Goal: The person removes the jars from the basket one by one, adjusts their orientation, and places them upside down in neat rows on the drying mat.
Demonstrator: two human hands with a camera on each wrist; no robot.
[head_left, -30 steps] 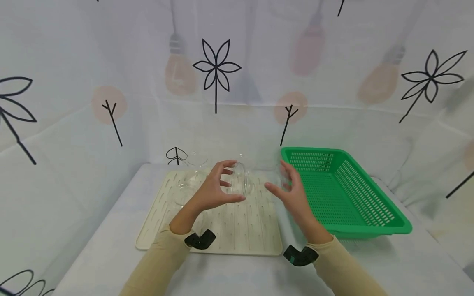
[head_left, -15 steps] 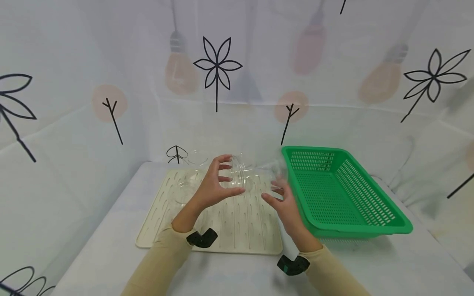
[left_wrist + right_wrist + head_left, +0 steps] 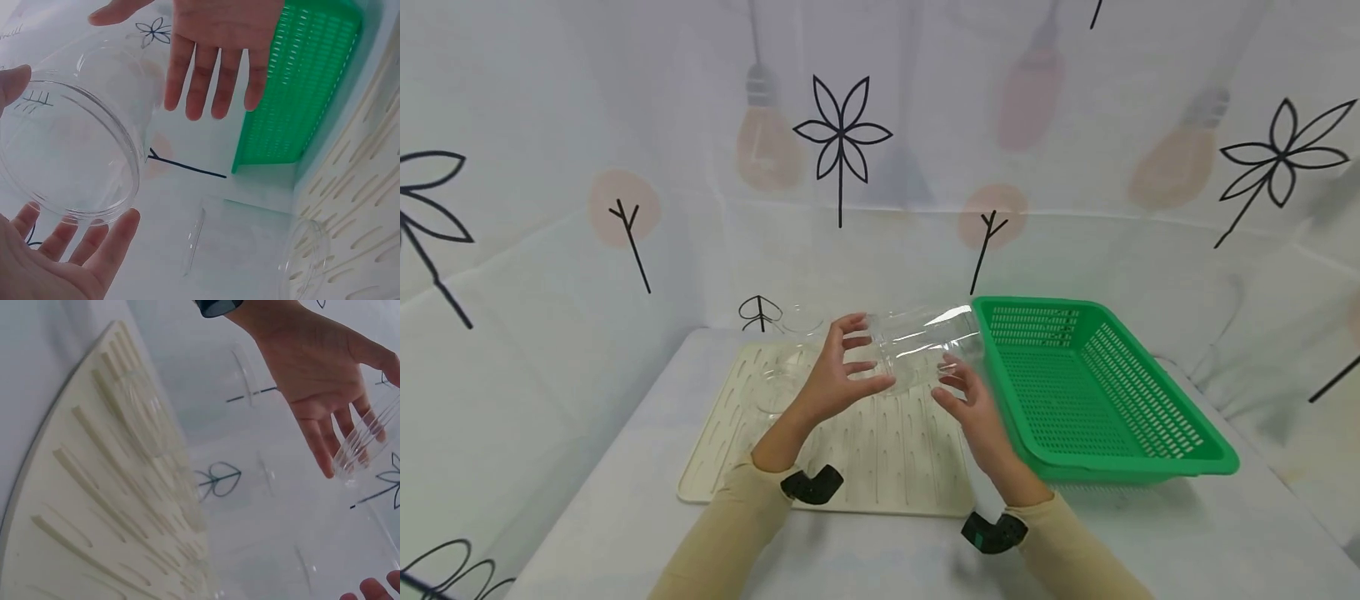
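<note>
A clear, see-through jar lies sideways in the air above the cream ridged mat. My left hand grips its round, ridged left end, with the thumb below and the fingers spread on the rim; this ridged rim faces the left wrist view. At the jar's other end, my right hand holds its fingers spread and fairly straight, the tips near the lower side. Whether they touch the jar is hard to tell. In the left wrist view the right hand shows its fingers extended.
More clear containers stand on the left of the mat, their outlines faint; one container shows well in the left wrist view. A green perforated basket sits to the right of the mat. Patterned white cloth hangs behind.
My right hand has dropped from the jar's far end to its lower right side. The jar shows brighter reflections and a changed tilt, while my left hand keeps its hold in nearly the same place.
</note>
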